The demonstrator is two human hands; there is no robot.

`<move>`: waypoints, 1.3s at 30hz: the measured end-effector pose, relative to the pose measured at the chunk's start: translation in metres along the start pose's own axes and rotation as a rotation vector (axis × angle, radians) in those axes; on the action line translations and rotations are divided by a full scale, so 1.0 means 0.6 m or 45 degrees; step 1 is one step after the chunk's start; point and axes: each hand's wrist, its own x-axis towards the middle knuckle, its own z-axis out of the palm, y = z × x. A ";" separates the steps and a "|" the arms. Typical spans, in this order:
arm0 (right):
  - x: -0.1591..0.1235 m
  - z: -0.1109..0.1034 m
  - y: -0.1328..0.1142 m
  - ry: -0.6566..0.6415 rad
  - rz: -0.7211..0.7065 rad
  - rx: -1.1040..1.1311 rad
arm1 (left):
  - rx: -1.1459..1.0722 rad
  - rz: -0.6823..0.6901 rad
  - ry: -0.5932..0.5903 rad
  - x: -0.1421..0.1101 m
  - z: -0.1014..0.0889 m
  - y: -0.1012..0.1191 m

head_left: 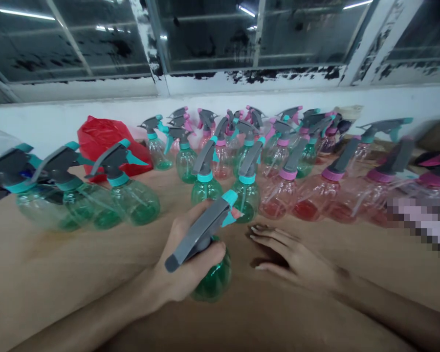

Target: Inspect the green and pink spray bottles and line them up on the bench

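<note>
My left hand [185,264] is wrapped round a green spray bottle [214,281] standing on the wooden table [58,274]. Its grey trigger head with a teal nozzle [201,230] points away from me, and one finger lies at the trigger. My right hand [289,254] rests on the table just right of the bottle, fingers stretched out flat towards it, holding nothing. Directly behind stand two more green spray bottles [205,188].
Several green spray bottles [132,195] stand at the left, several pink ones [315,195] at the right, more crowd the back by the white wall. A red plastic bag [102,137] lies at the back left. Windows run above the wall.
</note>
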 end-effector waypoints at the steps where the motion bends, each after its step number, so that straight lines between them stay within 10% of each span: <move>1: 0.000 0.001 0.000 0.003 0.002 -0.004 | -0.025 0.005 -0.030 0.000 0.000 -0.002; 39: -0.002 0.000 0.011 0.015 -0.013 0.111 | -0.233 0.041 -0.022 0.020 0.011 -0.023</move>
